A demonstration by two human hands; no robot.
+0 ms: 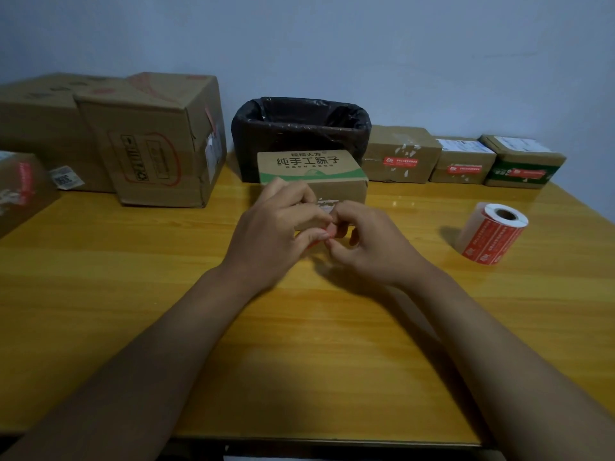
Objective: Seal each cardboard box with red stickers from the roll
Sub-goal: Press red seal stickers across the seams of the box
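A person works at a yellow wooden table (pixel 299 327), both hands meeting just in front of a small cardboard box printed in green (pixel 312 174). The left hand (pixel 276 234) and the right hand (pixel 369 244) have their fingers curled together around a red sticker (pixel 330 230), pinching it between thumbs and fingertips; only a sliver of it shows, so whether it is being peeled from its backing or lined up for the box cannot be told. The sticker roll (pixel 492 232) lies on its side well to the right, untouched. Along the back edge on the right, three small boxes stand in a row, the plain brown one (pixel 399 154), the white-labelled one (pixel 464 161) and the green-sided one (pixel 522 163), each already wearing a red strip across its front, and they look finished. The box in front of the hands appears to be the one in progress. To the left, a large tilted carton (pixel 159 141), a bigger one behind it (pixel 36 128) and a box at the left edge (pixel 16 191) carry red marks of their own, too blurred to read as seals or printing, so some of these may be left to do. A bin lined with a black bag (pixel 299 128) waits behind the working box.
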